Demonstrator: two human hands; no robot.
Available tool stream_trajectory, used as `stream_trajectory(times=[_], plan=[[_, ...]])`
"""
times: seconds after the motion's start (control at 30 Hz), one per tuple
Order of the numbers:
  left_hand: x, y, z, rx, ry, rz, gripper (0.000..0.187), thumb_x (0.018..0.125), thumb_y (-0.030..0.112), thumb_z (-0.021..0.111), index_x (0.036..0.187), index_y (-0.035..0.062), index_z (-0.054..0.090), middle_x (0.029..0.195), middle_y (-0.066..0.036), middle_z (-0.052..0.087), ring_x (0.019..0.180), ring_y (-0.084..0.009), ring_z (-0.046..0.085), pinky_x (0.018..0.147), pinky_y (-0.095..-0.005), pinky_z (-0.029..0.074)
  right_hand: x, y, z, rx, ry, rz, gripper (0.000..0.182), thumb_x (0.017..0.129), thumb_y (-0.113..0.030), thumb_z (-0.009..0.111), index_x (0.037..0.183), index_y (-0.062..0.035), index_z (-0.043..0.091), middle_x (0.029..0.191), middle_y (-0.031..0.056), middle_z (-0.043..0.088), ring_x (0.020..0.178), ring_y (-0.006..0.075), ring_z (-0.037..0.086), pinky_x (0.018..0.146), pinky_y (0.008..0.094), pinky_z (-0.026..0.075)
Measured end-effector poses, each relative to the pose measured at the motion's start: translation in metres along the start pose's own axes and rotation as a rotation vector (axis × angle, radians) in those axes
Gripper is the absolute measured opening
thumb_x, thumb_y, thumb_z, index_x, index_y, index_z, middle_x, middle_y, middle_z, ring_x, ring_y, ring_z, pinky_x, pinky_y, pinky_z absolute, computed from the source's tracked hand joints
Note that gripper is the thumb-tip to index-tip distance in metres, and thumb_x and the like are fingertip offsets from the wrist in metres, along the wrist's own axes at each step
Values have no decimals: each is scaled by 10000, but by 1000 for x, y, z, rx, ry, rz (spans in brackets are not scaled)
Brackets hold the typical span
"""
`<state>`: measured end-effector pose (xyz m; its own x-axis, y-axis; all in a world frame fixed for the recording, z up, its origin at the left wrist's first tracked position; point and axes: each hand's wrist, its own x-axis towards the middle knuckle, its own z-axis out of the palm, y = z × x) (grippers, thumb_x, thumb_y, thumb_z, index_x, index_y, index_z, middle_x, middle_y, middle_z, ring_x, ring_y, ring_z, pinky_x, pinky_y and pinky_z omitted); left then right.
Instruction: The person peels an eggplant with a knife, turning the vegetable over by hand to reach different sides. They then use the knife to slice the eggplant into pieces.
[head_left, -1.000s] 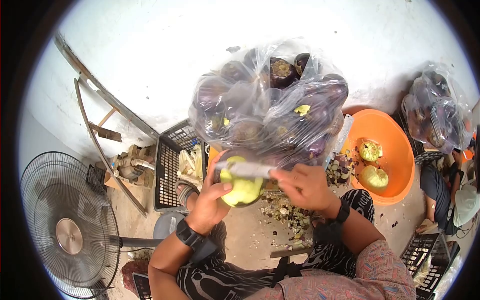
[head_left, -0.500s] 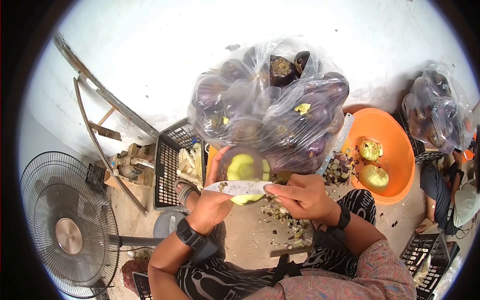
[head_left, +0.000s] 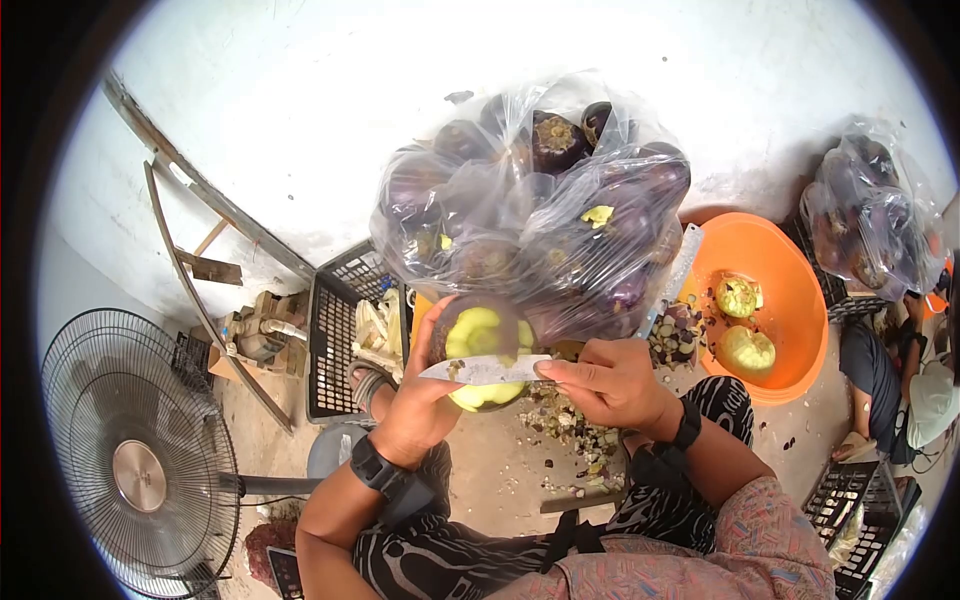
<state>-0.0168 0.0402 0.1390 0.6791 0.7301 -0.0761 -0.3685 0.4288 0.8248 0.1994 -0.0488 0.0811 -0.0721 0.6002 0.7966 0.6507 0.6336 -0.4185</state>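
Part-peeled eggplant [head_left: 480, 330] beneath speckled knife [head_left: 490, 369]

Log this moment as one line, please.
left hand: holding part-peeled eggplant | right hand: holding knife, blade over eggplant | orange basin: two pale eggplants

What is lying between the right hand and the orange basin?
In the head view, a heap of dark and pale scraps lies between the right hand and the orange basin.

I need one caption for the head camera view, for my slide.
Left hand holding a partly peeled eggplant, right hand holding a knife across it, bagged eggplants beyond.
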Motion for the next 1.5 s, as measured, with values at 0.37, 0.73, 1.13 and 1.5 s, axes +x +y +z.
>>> stream_trajectory(times=[0.37,0.73,1.13,1.5], plan=[[-1,1,-3,24,-6,0,926,615,-65,589,1446,128,229,1351,-107,446,1249,-270,474,1058,-413,395,-2,5,-2,-37,-7,-31,396,740,-155,737,1116,-269,685,591,12,470,463,196,492,420,316,379],[0,-3,1,86,-25,4,906,662,9,661,1440,121,211,1347,-99,445,1240,-264,480,1049,-403,401,7,2,6,-49,30,-93,463,689,-69,747,1126,-208,690,585,4,475,433,165,465,392,292,343],[-2,3,0,61,1,-41,825,676,-4,597,1420,96,253,1315,-123,466,1229,-284,479,1052,-415,386,2,13,-3,-95,4,-129,433,696,-85,745,1109,-204,698,574,6,471,420,162,454,383,293,340],[3,-3,2,134,-24,-17,811,704,-26,655,1402,108,265,1286,-107,473,1204,-256,485,1017,-396,413,8,6,10,-119,61,-78,377,701,-111,745,1064,-204,702,577,0,476,437,180,484,400,306,376]])
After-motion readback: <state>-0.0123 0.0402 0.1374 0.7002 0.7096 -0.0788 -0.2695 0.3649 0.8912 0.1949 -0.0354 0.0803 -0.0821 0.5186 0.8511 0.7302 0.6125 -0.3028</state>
